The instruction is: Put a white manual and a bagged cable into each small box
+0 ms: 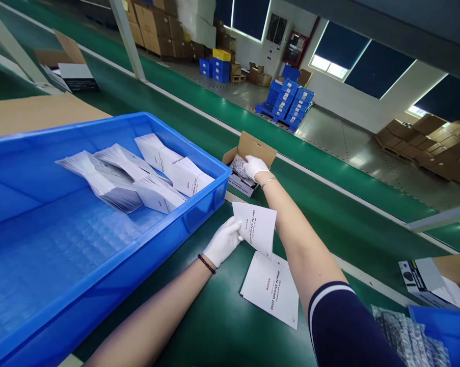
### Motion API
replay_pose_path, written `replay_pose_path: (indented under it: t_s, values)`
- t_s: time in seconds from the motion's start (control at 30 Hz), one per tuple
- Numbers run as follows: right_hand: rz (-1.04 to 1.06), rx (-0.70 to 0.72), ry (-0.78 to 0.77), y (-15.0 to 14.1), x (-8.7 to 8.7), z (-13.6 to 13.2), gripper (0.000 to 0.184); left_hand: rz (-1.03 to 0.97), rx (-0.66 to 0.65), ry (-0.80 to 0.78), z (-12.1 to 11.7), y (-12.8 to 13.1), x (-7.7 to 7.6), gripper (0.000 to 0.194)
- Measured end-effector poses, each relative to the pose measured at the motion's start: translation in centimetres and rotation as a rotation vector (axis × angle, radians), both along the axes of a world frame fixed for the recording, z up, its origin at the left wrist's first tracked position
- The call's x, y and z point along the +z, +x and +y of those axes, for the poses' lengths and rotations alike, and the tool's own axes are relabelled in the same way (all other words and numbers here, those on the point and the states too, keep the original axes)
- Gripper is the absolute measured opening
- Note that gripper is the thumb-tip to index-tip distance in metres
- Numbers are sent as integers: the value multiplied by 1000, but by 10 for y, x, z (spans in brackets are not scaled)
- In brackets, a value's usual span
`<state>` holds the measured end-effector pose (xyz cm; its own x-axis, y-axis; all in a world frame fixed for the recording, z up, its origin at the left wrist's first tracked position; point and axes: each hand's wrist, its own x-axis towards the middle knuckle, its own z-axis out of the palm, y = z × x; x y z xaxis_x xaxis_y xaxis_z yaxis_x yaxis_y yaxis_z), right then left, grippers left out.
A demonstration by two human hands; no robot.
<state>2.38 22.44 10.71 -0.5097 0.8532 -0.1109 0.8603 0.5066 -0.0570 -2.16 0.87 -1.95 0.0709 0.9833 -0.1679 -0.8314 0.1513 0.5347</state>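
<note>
My left hand (pixel 224 242), in a white glove with a dark bead bracelet at the wrist, is closed on the left edge of a white booklet (pixel 255 227) printed "Minute Stream 1000". The booklet is tilted above a stack of like booklets (pixel 271 290) on the green work surface. Farther ahead, my right hand (pixel 255 167), also gloved, reaches into an open carton (pixel 242 184). It touches a bubble-wrapped item (pixel 239 166) inside; its fingertips are partly hidden, so I cannot tell whether they grip it.
A large blue bin (pixel 187 227) on the left holds several bundles of white booklets (pixel 153 191). At the lower right are bubble-wrapped packs (pixel 405 336) beside a blue container (pixel 443 326), with another open carton (pixel 436 280) behind. A green conveyor (pixel 298 196) runs beyond the carton.
</note>
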Motion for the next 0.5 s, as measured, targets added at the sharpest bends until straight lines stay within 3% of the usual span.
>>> replay_pose_path:
  t_s: [0.3,0.4,0.5]
  values:
    - [-137,87,-86,20,-24,-5,44,-8,23,-34,2,2,2,33]
    - [-73,122,-105,46,-11,-12,46,110,98,-33,3,2,2,38]
    - [189,116,41,78,9,-39,44,241,165,-47,5,1,1,48]
